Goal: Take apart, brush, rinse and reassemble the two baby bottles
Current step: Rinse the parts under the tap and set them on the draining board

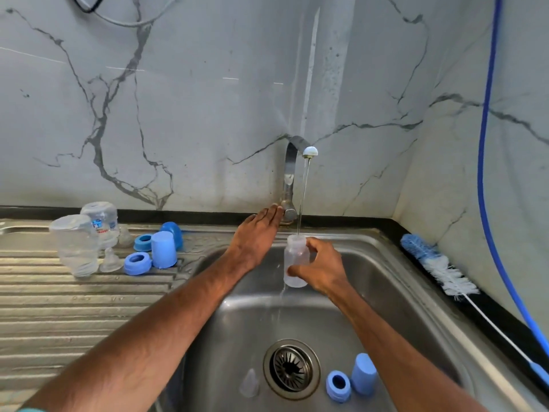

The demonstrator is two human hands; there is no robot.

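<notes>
The right hand wraps its fingers round a small clear bottle, upright under the tap stream above the sink. The left hand keeps its fingers straight, tips touching the tap base just beyond. Two upturned bottles stand well left of them on the surface.

Sink: stainless steel, brushed, satin sheen, wet. Drainboard: same steel, ribbed. Strainer: darker metal, slotted. Tap: polished metal, spotted and duller near base. Wall: smooth glossy marble-look slab, grey veins. Small bottle: translucent frosted plastic. Upturned bottles: clear plastic, one printed. Rings, caps: opaque blue plastic, matt, smooth. Teats: soft-looking translucent material. Bottle brush: fluffy blue and white bristles, thin white stem. Hose: smooth blue, slight gloss. Counter edge: black, matt
</notes>
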